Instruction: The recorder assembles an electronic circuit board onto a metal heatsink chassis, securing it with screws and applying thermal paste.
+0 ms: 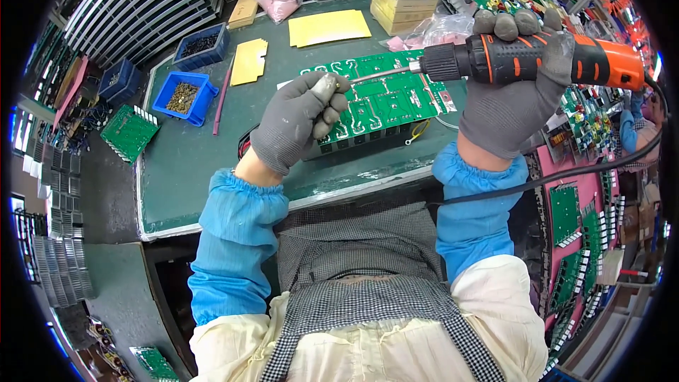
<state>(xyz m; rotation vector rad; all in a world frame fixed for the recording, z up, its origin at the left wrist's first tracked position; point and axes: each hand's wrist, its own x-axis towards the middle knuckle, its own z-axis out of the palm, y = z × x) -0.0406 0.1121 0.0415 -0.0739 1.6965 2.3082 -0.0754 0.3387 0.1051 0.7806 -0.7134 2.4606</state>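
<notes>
Electric screwdriver (pixel 544 59), orange and black, corded: you are holding it level above the far right part of the tabletop (pixel 205 163), its bit (pixel 382 74) pointing toward your left. Your right hand (pixel 513 92), in a grey glove, is wrapping fully around the ribbed grip, fingers curling over the top and thumb underneath, clamped firmly on the tool. Your right forearm is rising steeply from the lower edge in a blue sleeve cover (pixel 470 205), wrist bending slightly inward. The black cable (pixel 566 173) is trailing from the tool's rear, looping down past your right arm.

Circuit board (pixel 382 99), green with pale tracks: it is lying on the green tabletop directly in front of you, beneath the bit, mounted on a dark base along its near edge.

Your left hand (pixel 300 117), also grey-gloved, is hovering over the board's left end, fingers curled together and pinching the tip of the bit between thumb and forefinger. Whether a screw is sitting in that pinch cannot be told. Your left forearm is angling up from the lower left in a matching blue sleeve.

Surroundings: a blue bin (pixel 185 97) of small brass-coloured parts and a darker blue bin (pixel 201 46) are sitting at the left rear; yellow sheets (pixel 329 27) are lying behind the board; another green board (pixel 129 132) is resting off the left edge.
</notes>
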